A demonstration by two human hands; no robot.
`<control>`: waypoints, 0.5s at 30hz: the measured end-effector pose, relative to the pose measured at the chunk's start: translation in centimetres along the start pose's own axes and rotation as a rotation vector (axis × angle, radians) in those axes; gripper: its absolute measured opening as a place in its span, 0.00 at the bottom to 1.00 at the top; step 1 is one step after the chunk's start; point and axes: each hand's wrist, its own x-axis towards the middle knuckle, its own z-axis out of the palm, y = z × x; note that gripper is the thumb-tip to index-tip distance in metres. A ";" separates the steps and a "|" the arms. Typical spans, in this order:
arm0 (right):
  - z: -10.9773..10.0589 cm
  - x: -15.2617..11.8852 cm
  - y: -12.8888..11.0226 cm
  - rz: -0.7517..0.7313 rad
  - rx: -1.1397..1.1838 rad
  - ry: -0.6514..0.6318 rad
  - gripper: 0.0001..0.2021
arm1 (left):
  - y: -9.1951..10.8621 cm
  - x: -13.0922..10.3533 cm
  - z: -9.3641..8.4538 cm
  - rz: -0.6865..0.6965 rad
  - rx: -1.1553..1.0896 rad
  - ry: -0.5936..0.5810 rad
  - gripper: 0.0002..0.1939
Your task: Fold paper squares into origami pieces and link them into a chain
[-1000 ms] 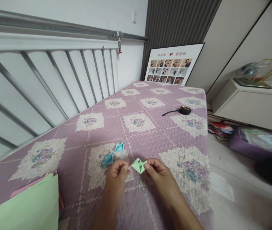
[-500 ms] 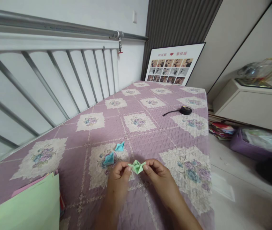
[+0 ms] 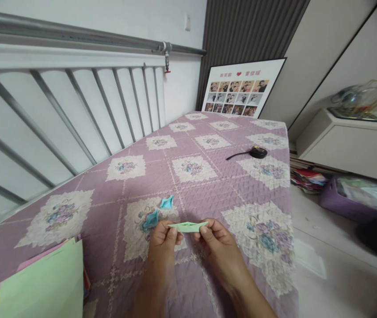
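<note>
A small folded paper boat (image 3: 188,227) in light green is stretched between my two hands, low over the quilted cover. My left hand (image 3: 164,240) pinches its left tip between thumb and fingers. At the other tip, my right hand (image 3: 217,240) pinches the paper the same way. Seen from the side, the boat looks long and narrow, with a slight peak in the middle. Just beyond my left hand lie two blue paper boats, the nearer blue boat (image 3: 151,219) close to my fingers and the farther blue boat (image 3: 166,202) behind it.
A stack of coloured paper (image 3: 42,282), green on top, lies at the front left. Toward the right edge of the purple floral cover (image 3: 161,176) is a black tape measure (image 3: 257,152). A white radiator (image 3: 75,110) runs along the left; a photo board (image 3: 241,88) stands at the back.
The green boat was more open, showing its pointed middle; now it is drawn out flatter and longer. My hands have moved slightly apart, still pinching its tips.
</note>
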 end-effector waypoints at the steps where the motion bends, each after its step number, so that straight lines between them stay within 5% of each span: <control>1: 0.0 0.0 0.0 0.003 0.000 -0.003 0.11 | 0.0 0.0 0.0 0.002 0.007 -0.005 0.12; 10: -1.4 0.4 -0.9 -0.145 -0.425 -0.008 0.12 | 0.2 0.3 -0.7 0.066 0.349 -0.072 0.10; 15: -1.7 0.5 -0.9 -0.147 -0.548 -0.023 0.11 | 0.4 -0.1 -0.5 0.217 0.606 -0.088 0.07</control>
